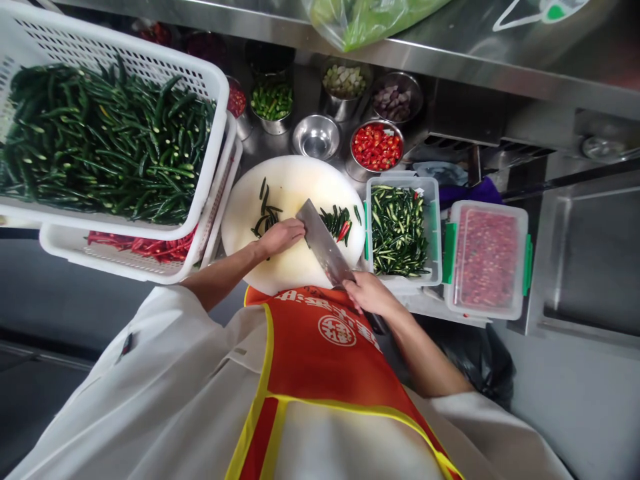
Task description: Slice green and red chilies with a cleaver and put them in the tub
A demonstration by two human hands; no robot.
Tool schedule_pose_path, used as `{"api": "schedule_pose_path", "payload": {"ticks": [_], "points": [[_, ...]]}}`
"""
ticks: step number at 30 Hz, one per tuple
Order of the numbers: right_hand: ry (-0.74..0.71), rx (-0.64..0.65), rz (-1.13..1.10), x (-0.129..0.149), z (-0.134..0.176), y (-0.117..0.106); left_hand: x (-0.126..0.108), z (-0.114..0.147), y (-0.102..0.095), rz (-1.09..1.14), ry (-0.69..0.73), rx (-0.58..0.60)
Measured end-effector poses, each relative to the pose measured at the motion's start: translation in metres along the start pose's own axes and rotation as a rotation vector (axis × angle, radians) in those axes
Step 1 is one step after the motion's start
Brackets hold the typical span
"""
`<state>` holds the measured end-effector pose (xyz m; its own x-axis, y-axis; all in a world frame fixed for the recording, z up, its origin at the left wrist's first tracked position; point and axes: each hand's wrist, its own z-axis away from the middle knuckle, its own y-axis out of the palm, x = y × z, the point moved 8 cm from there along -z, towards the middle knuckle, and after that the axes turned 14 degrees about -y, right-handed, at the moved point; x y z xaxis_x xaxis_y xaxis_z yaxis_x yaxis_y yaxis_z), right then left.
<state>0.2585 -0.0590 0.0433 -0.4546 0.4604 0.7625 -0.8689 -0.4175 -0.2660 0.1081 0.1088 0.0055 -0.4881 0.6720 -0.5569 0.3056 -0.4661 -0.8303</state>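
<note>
A round white cutting board [295,180] lies in front of me. My right hand [367,292] is closed round the dark handle of a cleaver [324,245], its broad blade slanting across the board. On the board, my left hand [281,237] has its fingers bent together beside the blade's far end; whatever they hold is hidden. Whole green chilies [267,212] lie just beyond and left of that hand. Right of the blade is a small heap of cut green chilies [337,220] with a red chili piece [344,231] on it.
At left, a white basket [220,100] of green chilies rests above another basket [173,270] of red ones. To the right stand a tub [436,233] of cut green chilies and a lidded box [487,260]. Behind the board are a metal bowl [316,137] and several filled containers.
</note>
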Motion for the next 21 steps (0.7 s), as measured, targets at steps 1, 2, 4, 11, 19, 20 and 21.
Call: {"api": "schedule_pose_path", "payload": {"ticks": [1,2,4,11,19,20,21], "points": [[-0.035,-0.028,-0.006,0.002,-0.010,0.004,0.000,0.000,0.000,0.002,0.001,-0.001],[-0.063,-0.054,-0.018,0.003,-0.020,0.007,-0.001,0.001,0.000,0.003,0.004,-0.001],[-0.091,-0.098,-0.044,0.003,-0.034,0.012,-0.004,0.001,-0.001,0.001,0.013,0.008],[-0.104,-0.215,-0.023,-0.007,-0.015,-0.006,0.038,-0.013,-0.053,-0.033,-0.313,-0.167],[-0.087,-0.012,0.120,-0.017,0.022,-0.003,0.113,0.001,-0.086,-0.234,-0.905,-0.160],[-0.080,-0.007,0.115,-0.020,0.022,-0.002,0.109,-0.002,-0.088,-0.218,-0.873,-0.185],[-0.068,-0.013,0.098,-0.022,0.022,-0.002,0.102,-0.006,-0.090,-0.193,-0.821,-0.212]]}}
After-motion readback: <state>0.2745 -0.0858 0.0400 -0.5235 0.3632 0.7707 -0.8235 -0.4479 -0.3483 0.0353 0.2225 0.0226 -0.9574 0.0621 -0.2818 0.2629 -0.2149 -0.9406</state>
